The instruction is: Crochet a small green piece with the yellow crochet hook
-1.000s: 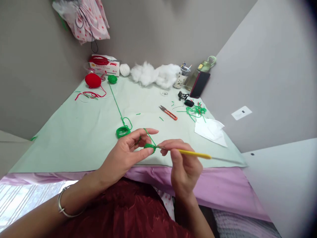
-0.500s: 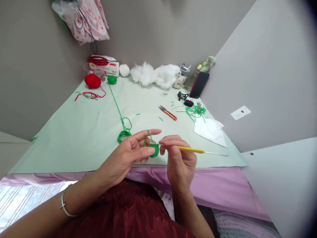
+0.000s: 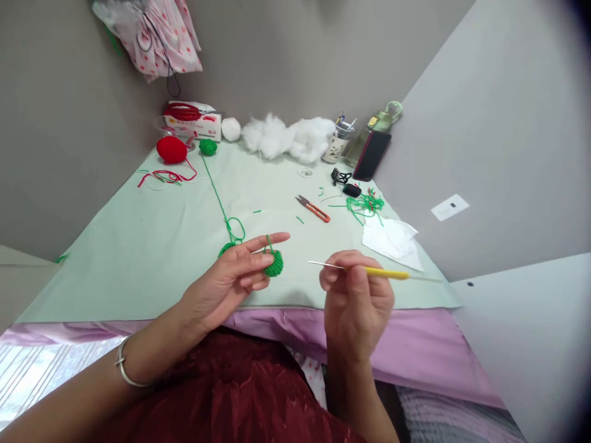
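Observation:
Between its thumb and fingers, my left hand (image 3: 231, 277) pinches a small green crocheted piece (image 3: 274, 264). A green strand runs up over the outstretched index finger. My right hand (image 3: 357, 304) grips a crochet hook by its yellow handle (image 3: 385, 272), with the thin metal tip pointing left. A gap separates the tip from the green piece. Partly hidden behind my left hand is a coil of green yarn (image 3: 226, 248). From there a strand leads back to a green yarn ball (image 3: 208, 147).
Orange-handled snips (image 3: 314, 209) lie mid-table. Along the back are a red yarn ball (image 3: 172, 149), white stuffing (image 3: 286, 138), a pen cup (image 3: 337, 144) and a phone (image 3: 372, 155). Green yarn scraps (image 3: 367, 203) and white paper (image 3: 391, 243) lie at the right.
My right hand has moved right with the hook, whose tip is now out of the green piece. My left hand has shifted slightly left and up with that piece.

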{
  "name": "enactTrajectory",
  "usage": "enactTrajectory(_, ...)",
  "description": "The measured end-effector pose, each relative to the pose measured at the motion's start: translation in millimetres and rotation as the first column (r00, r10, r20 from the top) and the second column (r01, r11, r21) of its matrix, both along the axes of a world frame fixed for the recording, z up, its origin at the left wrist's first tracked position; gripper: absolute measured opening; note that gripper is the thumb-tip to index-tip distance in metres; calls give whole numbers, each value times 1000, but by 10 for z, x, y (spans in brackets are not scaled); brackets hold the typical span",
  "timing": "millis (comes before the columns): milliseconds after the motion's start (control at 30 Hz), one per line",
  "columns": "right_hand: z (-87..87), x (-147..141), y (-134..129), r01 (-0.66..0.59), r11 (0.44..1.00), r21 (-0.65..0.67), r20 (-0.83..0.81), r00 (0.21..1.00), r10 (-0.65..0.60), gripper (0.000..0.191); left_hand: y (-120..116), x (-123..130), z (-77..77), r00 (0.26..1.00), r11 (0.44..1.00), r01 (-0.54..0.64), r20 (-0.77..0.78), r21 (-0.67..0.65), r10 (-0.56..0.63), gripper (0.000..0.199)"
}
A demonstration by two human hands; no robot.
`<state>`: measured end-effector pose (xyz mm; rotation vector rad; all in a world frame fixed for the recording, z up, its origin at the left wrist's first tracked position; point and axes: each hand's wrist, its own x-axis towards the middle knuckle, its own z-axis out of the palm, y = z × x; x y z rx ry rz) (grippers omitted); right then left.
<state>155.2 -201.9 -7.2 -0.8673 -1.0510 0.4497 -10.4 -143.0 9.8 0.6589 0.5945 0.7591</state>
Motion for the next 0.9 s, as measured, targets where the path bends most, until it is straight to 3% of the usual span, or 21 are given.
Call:
enactTrajectory(100, 14, -5, -8, -59, 997, -52, 49, 997, 62, 17, -30, 7, 3, 999, 996, 2, -47, 85, 2, 36)
enactTrajectory(300, -17, -45, -51, 23, 999, -42, 146, 989, -16, 18, -73, 23, -13, 994, 988, 8, -111, 152, 9, 16)
enactTrajectory(700, -16, -23, -25, 17, 999, -37, 150, 989, -11, 18, -62, 6, -10, 992, 985, 20, -124, 172, 1, 14)
enactTrajectory(900, -17, -57, -44, 47, 998, 38, 244, 968, -55, 19, -94, 19, -13, 991, 980, 25, -131, 197, 1, 14)
